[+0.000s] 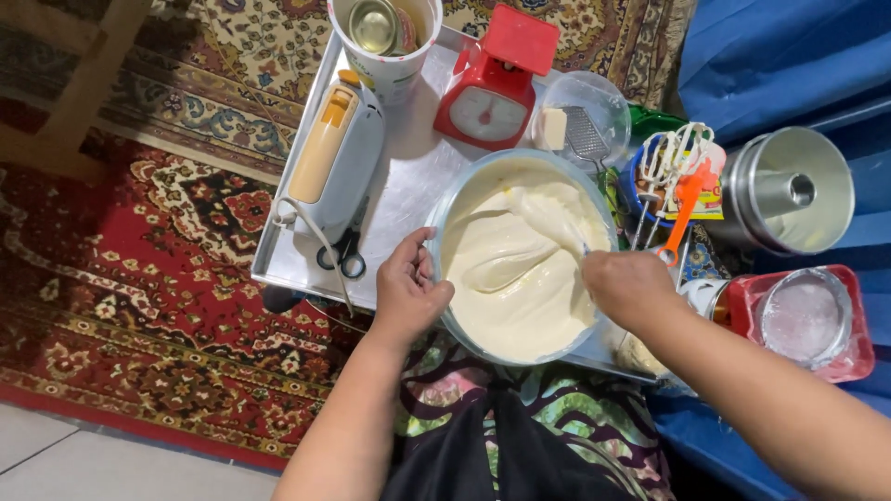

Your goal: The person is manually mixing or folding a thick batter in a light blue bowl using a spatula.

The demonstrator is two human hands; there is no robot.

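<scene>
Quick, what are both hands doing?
Left hand: closed on the mixing bowl rim.
Right hand: closed on a spatula in the batter.

Floor level, looking straight down. We see a patterned carpet (pixel 167 269), deep red ground with cream, blue and black floral borders, covering most of the floor on the left and along the top. At bottom left the carpet ends and pale floor tiles (pixel 83 464) show. A wooden frame (pixel 83 83), light brown, crosses the top left corner. On the right lies blue cloth (pixel 789 56), folded and creased. Light is even and soft, with faint shadows.
</scene>
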